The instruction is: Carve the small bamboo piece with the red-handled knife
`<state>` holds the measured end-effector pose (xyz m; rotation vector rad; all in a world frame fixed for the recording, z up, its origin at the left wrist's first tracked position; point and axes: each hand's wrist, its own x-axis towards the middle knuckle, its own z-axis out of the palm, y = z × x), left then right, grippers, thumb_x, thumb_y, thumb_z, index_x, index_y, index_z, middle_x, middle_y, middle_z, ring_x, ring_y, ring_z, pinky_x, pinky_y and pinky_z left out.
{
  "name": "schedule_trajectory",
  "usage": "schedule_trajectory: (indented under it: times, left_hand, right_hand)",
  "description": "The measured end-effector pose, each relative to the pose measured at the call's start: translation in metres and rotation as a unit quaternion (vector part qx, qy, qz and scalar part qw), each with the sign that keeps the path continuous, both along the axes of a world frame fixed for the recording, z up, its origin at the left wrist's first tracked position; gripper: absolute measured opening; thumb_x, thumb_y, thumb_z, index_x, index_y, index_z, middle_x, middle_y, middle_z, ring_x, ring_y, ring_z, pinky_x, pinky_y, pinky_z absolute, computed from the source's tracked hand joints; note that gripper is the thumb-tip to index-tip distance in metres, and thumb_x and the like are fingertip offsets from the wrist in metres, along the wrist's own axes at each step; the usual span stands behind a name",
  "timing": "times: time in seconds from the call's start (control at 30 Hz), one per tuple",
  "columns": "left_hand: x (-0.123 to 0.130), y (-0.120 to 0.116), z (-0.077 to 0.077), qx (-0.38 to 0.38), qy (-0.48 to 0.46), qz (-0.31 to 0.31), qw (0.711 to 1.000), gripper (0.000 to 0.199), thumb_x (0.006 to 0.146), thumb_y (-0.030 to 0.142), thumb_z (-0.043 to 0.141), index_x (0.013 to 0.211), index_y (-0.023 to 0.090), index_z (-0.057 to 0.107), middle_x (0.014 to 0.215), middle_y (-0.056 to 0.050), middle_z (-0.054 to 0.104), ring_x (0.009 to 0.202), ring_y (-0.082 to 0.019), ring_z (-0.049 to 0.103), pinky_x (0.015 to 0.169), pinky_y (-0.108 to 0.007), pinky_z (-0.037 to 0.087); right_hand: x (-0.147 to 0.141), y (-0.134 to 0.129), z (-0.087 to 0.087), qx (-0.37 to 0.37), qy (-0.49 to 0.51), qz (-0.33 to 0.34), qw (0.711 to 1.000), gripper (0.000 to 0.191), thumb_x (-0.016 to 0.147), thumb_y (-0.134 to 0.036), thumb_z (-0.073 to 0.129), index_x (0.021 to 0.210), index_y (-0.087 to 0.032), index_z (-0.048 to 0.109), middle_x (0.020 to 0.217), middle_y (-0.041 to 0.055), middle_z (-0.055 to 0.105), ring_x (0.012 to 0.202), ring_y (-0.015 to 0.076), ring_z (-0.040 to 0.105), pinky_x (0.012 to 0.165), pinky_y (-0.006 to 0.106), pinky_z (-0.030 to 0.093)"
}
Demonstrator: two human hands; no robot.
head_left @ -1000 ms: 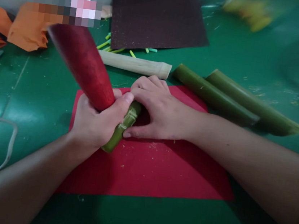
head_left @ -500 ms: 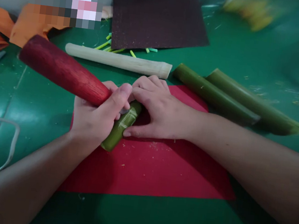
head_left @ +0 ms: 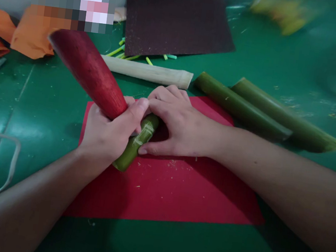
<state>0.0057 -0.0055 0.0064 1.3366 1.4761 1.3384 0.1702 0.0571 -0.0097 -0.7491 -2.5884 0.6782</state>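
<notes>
My left hand (head_left: 109,129) is closed round the lower end of a tool with a thick red wooden handle (head_left: 90,73), which slants up to the left. A bit of its metal shows at the fingers, against a short green bamboo piece (head_left: 133,148) with pale scraped marks. My right hand (head_left: 176,121) curls over the far end of this piece, its thumb along the near side and its fingers bent. The bamboo lies at a slant on a red sheet (head_left: 172,192) strewn with small shavings.
Behind my hands lie a pale stick (head_left: 150,72) and a dark sheet (head_left: 181,21) over thin yellow-green strips. Two green bamboo lengths (head_left: 244,106) lie at the right. Orange pieces (head_left: 33,36) are at the back left, a pale wire (head_left: 15,160) at the left edge.
The red handle has swung to the right and stands steeper, with my left hand turned along with it. My right hand and the bamboo piece have hardly moved.
</notes>
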Motion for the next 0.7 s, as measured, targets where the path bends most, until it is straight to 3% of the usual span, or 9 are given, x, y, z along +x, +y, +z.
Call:
schedule_trajectory:
  times: [0.2,0.37,0.7]
  left_hand:
    - [-0.0006,-0.0017,0.0016,-0.009,-0.004,0.000,1.000,0.048,0.085,0.029,0.071,0.042,0.022,0.051,0.042,0.002,0.043,0.040,-0.009,0.035,0.041,-0.028,0.030]
    - [0.0037,-0.0018,0.0031,0.028,-0.065,0.019,0.997,0.042,0.091,0.027,0.071,0.050,0.019,0.061,0.046,0.003,0.047,0.043,-0.006,0.040,0.044,-0.025,0.034]
    - [0.0054,0.0016,0.0009,0.006,-0.081,0.028,0.996,0.036,0.083,0.031,0.083,0.054,0.019,0.064,0.046,0.004,0.050,0.044,-0.006,0.043,0.044,-0.023,0.035]
  right_hand:
    - [0.0016,0.0003,-0.0013,0.009,0.009,0.002,1.000,0.060,0.074,-0.063,0.079,0.110,-0.017,0.066,0.114,0.0123,0.057,0.105,0.0298,0.045,0.091,0.045,0.034]
    - [0.0015,0.0014,-0.0015,0.009,0.012,0.012,1.000,0.055,0.076,-0.064,0.078,0.105,-0.019,0.065,0.111,0.0112,0.056,0.105,0.0302,0.046,0.092,0.046,0.035]
    - [0.0012,0.0018,-0.0001,0.003,0.011,0.011,1.000,0.054,0.075,-0.063,0.078,0.103,-0.019,0.063,0.110,0.0107,0.054,0.105,0.0304,0.045,0.093,0.047,0.036]
